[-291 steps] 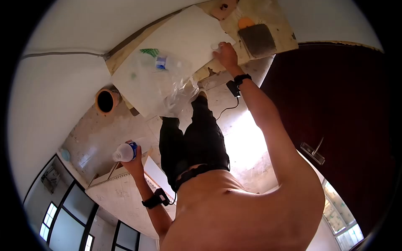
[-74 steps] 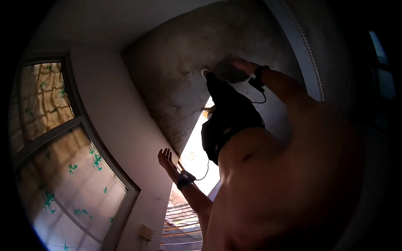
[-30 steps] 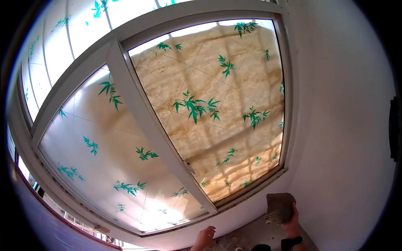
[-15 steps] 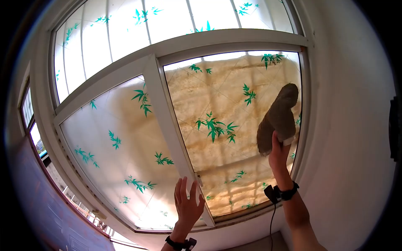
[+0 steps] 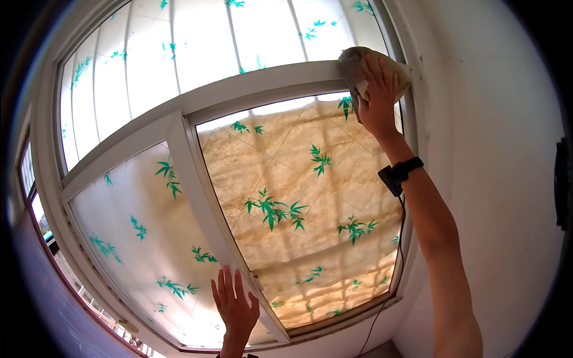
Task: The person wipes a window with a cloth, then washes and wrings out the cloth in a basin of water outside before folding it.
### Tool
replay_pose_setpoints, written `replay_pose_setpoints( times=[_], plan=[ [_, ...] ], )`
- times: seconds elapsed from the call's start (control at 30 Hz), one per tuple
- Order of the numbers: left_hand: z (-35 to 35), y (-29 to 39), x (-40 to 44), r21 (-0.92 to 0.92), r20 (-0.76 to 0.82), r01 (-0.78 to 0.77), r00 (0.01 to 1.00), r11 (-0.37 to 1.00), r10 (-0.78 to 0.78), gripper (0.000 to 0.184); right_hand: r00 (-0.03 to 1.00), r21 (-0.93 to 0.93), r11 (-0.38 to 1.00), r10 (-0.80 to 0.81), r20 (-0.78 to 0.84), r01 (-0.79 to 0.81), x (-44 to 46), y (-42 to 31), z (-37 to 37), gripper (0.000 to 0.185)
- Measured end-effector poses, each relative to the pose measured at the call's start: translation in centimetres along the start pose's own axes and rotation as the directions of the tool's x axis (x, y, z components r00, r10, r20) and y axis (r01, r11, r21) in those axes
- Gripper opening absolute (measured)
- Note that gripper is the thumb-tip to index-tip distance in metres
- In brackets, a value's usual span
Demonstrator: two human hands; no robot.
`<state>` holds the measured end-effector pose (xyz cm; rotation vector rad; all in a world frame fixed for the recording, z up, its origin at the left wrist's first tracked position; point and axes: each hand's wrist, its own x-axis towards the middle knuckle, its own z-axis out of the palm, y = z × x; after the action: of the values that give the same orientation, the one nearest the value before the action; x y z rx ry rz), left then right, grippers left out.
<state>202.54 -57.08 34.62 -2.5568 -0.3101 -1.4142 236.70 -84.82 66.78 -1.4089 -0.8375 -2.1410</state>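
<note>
Cloth (image 5: 353, 64) sits between right hand (image 5: 379, 102) and window frame (image 5: 280, 76)

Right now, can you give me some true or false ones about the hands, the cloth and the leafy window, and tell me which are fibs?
1. The right hand holds a brown cloth. True.
2. The left hand grips a bottle. False: its fingers are spread and no bottle shows.
3. The leaf patterns on the window are green. True.
4. The cloth is at the window's bottom left corner. False: it is by the right end of the crossbar.
5. A black wristband is on the right arm. True.
</note>
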Motion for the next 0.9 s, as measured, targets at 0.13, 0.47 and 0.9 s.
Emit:
replay_pose_setpoints(
  times=[0.13,0.47,0.9],
  plan=[
    [0.2,0.3,-0.2,-0.032,0.022,0.045,0.999,0.998,-0.044,0.066,0.914,0.226,0.933,0.331,-0.235,-0.280,0.1,0.2,1.3,0.050],
    [0.7,3.1,0.4,0.064,0.014,0.114,0.993,0.991,-0.115,0.067,0.997,0.525,0.849,-0.072,0.011,0.055,4.2,-14.4,2.3,0.055],
    [-0.6,4.1,1.3,-0.012,-0.040,0.136,0.990,0.991,-0.136,0.066,0.957,0.051,0.963,0.268,-0.107,-0.264,0.0,3.7,1.0,0.058]
  ],
)
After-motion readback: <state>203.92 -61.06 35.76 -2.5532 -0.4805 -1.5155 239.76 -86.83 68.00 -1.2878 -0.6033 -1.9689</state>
